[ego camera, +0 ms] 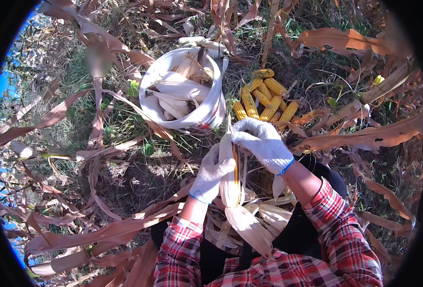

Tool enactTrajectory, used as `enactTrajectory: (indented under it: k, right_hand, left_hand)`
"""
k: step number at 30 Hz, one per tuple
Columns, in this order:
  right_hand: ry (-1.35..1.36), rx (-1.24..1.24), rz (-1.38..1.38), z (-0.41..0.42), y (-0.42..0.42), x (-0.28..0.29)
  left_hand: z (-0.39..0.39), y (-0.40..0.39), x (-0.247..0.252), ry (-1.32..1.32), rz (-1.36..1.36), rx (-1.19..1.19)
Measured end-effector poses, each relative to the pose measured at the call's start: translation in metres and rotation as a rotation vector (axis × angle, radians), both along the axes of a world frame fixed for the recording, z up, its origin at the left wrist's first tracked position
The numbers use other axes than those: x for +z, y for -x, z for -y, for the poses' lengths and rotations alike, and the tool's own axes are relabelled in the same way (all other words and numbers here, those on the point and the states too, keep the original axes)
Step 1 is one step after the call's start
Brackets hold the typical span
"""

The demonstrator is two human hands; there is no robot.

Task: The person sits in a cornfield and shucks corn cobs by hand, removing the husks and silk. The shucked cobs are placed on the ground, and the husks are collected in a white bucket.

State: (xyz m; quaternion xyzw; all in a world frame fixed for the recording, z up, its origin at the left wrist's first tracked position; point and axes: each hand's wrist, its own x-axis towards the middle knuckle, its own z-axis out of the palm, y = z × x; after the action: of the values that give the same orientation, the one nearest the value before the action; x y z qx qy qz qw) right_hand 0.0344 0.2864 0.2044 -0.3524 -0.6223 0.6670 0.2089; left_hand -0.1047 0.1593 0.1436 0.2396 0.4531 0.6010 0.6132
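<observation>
A partly husked ear of corn stands between my gloved hands, its tip pointing away from me. My left hand, in a white knit glove, grips the ear around its left side. At the upper right of the ear, my right hand pinches the husk near the tip. A strip of yellow kernels shows along the ear's right side. One peeled husk leaf hangs down towards my lap. My right fingertips are partly hidden by the glove's back.
A white bucket of unhusked ears stands ahead to the left. Several bare yellow cobs lie piled on the ground ahead to the right. Loose husks lie between my legs. Dry corn leaves and stalks reach in from both sides.
</observation>
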Motion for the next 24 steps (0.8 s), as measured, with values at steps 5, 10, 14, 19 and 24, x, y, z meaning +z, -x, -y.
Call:
enactTrajectory:
  k: [5,10,14,19,24]
  right_hand:
    - [-0.231,0.004,0.123,-0.005,-0.003,0.000]
    - [0.027,-0.026,0.005,0.001,0.003,0.005]
    - [0.464,-0.153,-0.297,0.004,0.005,-0.009]
    - [0.130,-0.089,-0.118,0.009,0.013,0.004]
    - [-0.334,-0.014,0.084,0.007,0.014,-0.004]
  left_hand:
    - [-0.003,-0.007,0.005,0.027,-0.200,0.002]
    - [-0.001,-0.005,-0.018,-0.015,-0.001,0.031]
    - [0.005,-0.005,-0.031,-0.141,0.465,0.021]
    - [-0.001,-0.014,-0.002,-0.056,0.344,0.140]
    - [-0.002,-0.014,-0.006,0.029,0.016,0.153]
